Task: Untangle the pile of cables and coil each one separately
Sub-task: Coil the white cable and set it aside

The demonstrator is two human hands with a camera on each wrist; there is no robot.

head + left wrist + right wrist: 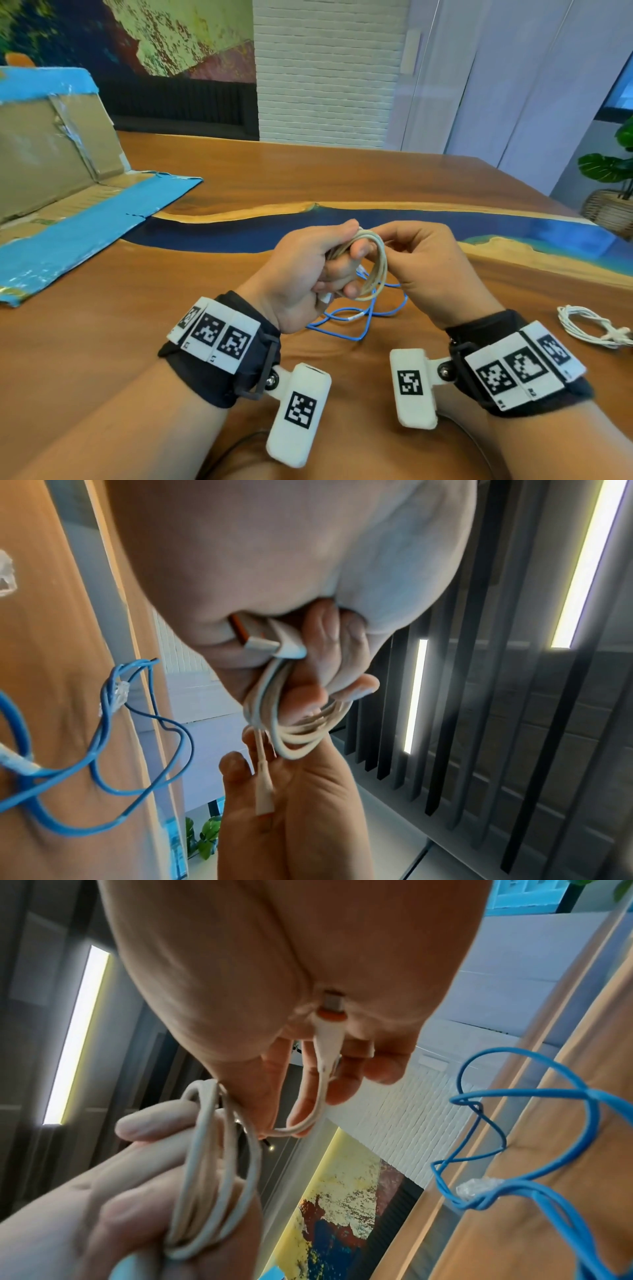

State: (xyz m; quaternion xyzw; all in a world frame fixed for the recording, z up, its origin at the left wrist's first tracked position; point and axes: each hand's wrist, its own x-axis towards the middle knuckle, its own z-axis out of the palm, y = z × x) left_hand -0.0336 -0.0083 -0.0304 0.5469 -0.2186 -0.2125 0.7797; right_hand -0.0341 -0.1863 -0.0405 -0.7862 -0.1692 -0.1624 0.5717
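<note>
Your left hand (305, 263) has its grip curled round the beige cable (375, 270), wound in loops above the desk (137, 325), one plug tucked under the palm. Your right hand (421, 267) pinches the free tail, whose small plug (329, 1031) lies against the palm. To finish well, wrap that tail round the bundle's waist and tuck it through — keep the left grip firm so the loops don't spring apart. Lay it beside the white coiled cable (589, 327) on your right. The blue cable (356, 315) sprawls loose on the desk beneath your hands — by the look of it, next in line.
</note>
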